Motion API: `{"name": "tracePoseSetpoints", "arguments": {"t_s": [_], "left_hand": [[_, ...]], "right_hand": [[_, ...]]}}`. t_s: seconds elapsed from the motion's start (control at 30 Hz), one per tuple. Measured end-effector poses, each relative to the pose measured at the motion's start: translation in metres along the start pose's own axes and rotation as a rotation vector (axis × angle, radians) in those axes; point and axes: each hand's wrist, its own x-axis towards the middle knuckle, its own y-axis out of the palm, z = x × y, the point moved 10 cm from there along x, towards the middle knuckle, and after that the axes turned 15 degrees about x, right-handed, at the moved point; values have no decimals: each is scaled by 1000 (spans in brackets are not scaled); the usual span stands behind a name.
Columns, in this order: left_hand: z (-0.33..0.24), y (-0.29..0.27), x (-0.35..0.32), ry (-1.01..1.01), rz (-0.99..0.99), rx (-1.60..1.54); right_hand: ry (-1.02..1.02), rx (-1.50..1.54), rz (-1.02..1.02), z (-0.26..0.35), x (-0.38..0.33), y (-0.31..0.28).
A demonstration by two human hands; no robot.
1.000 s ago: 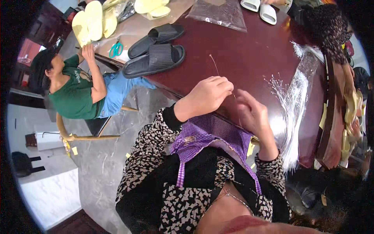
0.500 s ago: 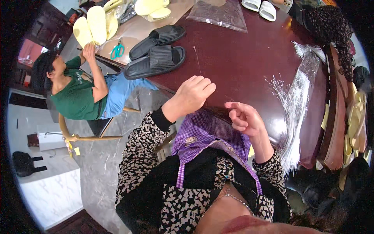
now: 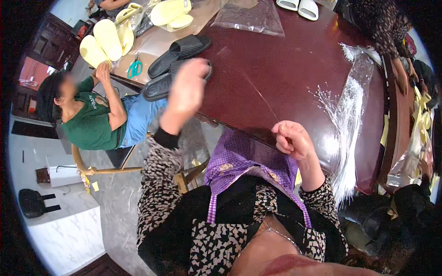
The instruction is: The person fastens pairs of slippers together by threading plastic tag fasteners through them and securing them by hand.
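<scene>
My right hand [image 3: 294, 139] is closed, thumb and fingertips pinched on one end of a thin string [image 3: 261, 95]. The string slants up and left over the dark red table. My left hand [image 3: 185, 94] is smeared by motion and passes in front of a pair of black slide sandals [image 3: 192, 44]. Whether it touches the nearer sandal or holds anything I cannot make out. To the right of my right hand lies a bundle of white string tag fasteners [image 3: 348, 119], partly inside a clear plastic sleeve.
Teal-handled scissors [image 3: 135, 69] lie beside the sandals. A clear plastic bag [image 3: 248, 17] and white slides [image 3: 307, 9] are at the far side. On the left a seated person in green [image 3: 94, 115] handles yellow slippers [image 3: 107, 37]. Another person stands at right.
My left hand has moved left, away from my right hand, to the black sandals. The string now runs from my right hand; before, it rose by my left hand.
</scene>
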Motion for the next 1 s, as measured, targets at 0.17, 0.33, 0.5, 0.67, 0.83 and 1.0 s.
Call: {"name": "tracePoseSetpoints", "arguments": {"t_s": [0.17, 0.33, 0.5, 0.67, 0.83, 1.0], "left_hand": [[180, 25, -64, -263, 288, 410], [218, 85, -67, -147, 532, 410], [232, 131, -39, -70, 600, 263], [230, 146, -22, -121, 573, 107], [140, 171, 0, -141, 597, 35], [47, 178, 5, -186, 663, -83]], "right_hand": [[-196, 9, -66, 28, -19, -29], [-330, 18, -143, 49, -33, -48], [-370, -6, -181, 50, -47, -54], [-402, -48, -219, 50, -57, -64], [-418, -146, -249, 56, -55, -69], [-399, -331, -223, 66, -45, -44]]}}
